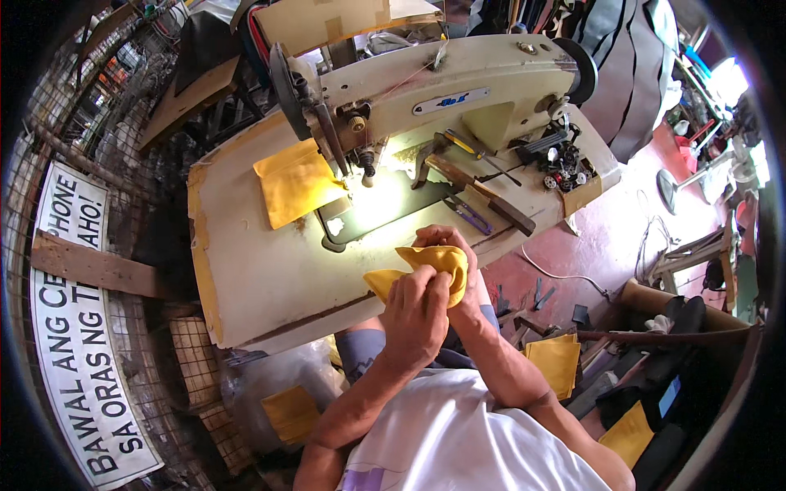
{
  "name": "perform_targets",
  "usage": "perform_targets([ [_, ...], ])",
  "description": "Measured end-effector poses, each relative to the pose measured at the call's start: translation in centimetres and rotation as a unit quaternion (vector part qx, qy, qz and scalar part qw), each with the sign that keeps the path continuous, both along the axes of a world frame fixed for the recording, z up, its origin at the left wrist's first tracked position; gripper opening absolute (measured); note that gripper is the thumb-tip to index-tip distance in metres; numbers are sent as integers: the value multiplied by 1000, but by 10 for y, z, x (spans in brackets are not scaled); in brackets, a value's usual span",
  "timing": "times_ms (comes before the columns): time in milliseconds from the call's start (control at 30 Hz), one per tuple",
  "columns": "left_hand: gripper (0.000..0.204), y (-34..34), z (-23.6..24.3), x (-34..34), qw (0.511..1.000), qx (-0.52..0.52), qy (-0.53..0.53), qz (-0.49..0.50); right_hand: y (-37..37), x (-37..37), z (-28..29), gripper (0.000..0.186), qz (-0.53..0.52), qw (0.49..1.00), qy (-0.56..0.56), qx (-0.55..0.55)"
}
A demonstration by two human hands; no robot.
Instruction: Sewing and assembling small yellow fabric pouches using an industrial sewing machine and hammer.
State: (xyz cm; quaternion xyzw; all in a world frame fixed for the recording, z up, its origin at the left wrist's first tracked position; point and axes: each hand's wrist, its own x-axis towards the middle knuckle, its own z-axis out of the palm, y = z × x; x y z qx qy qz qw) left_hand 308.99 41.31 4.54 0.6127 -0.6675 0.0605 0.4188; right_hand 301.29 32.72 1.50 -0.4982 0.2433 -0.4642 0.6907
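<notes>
A: What do you see in the hands?

B: One yellow piece (449,259), soft and folded. The left hand (409,315) has its fingers bent and pinched on the piece. The right hand (473,280) is behind, cupping it, with part of its fingers hidden, so I can't tell quite how they close.

A: Where is the piece held?

B: In the air over the table's (254,278) near edge, about midway along, just in front of the person's lap.

A: And on the table?

B: A sewing machine (512,74) runs along the far edge, its needle end toward the left edge and its handwheel (576,69) toward the far right corner. A bright light (378,195) falls below the needle. A yellow sheet (297,184) lies flat to the left of it.

A: Any tools?

B: Yes, right of the needle. A hammer (483,196) lies slantwise, its handle pointing to the near edge. A screwdriver (464,145) is just beyond it, and purple snips (471,216) are on the near side. Small bobbins (565,168) crowd by the right edge.

A: More yellow?

B: One sheet (292,414) on a plastic bag (262,389) below the near left corner, and two others (553,365) to the person's right.
</notes>
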Motion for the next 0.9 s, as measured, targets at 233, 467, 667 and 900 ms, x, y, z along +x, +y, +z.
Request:
perform_targets([
  [233, 61, 0, 4, -10, 997, 41, 23, 55, -9, -2, -10, 51, 37, 994, -71, 78],
  [467, 46, -12, 1, -9, 997, 32, 54, 34, -7, -6, 5, 36, 68, 992, -27, 100],
  [667, 49, -5, 5, -11, 996, 57, 71, 1, -4, -11, -7, 36, 53, 989, -49, 128],
  [900, 35, -6, -13, 17, 975, 158, 152, 43, 27, -16, -1, 46, 3, 989, 141, 35],
])
